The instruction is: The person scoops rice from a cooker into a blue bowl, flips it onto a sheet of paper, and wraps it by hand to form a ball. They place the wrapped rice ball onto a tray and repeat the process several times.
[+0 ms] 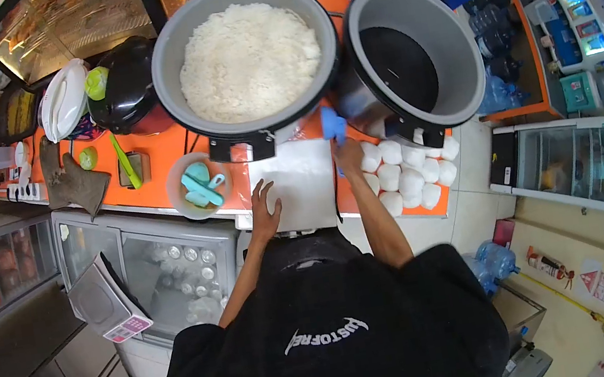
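Note:
My left hand (266, 211) lies with its fingers spread at the left edge of a white sheet (293, 182) on the counter. My right hand (349, 156) is closed on a blue cloth-like item (334, 126), beside the sheet's right edge. Right of that hand, several white rounded packets (411, 180) sit in rows on the orange surface. Beyond the sheet stands a large pot of white rice (250, 62), and to its right an empty-looking grey pot (445, 47). A bowl (178, 192) with turquoise scoops (200, 185) is left of the sheet.
Dark gloves (73, 181), a small container with a green-handled tool (126, 163) and a black cooker (128, 86) stand on the left of the counter. Below are a glass-topped freezer (169, 249) and a scale (106, 298). A fridge (571, 165) stands at the right.

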A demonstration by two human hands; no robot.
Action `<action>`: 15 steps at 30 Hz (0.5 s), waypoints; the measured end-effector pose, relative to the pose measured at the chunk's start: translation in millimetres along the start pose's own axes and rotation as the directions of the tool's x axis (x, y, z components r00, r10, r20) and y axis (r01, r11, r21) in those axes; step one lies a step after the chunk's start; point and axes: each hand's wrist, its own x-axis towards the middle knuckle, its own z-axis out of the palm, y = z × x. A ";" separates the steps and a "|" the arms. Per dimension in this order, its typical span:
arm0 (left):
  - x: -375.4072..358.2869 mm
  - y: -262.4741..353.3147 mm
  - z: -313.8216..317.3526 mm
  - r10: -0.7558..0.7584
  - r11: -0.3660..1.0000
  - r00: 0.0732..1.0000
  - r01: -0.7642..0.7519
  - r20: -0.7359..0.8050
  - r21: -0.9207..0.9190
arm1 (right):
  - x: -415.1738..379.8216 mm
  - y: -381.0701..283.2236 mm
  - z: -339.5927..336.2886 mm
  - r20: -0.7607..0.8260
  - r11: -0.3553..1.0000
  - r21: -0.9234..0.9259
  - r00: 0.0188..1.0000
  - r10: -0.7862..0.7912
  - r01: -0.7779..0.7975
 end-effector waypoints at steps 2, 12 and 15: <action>8.1 12.3 -27.0 0.026 1.000 1.000 -0.026 -0.017 0.005 | -49.8 6.4 -45.2 -0.164 0.982 0.155 0.983 -0.085 0.111; 88.5 85.0 -116.7 0.108 0.956 0.926 -0.196 -0.362 -0.218 | -27.9 -211.1 -321.9 -0.192 0.685 -0.486 0.699 -0.689 0.542; 95.3 88.8 -119.3 0.152 0.948 0.919 -0.240 -0.365 -0.209 | 61.0 -246.3 -317.6 -0.047 0.342 -0.812 0.532 -0.846 0.472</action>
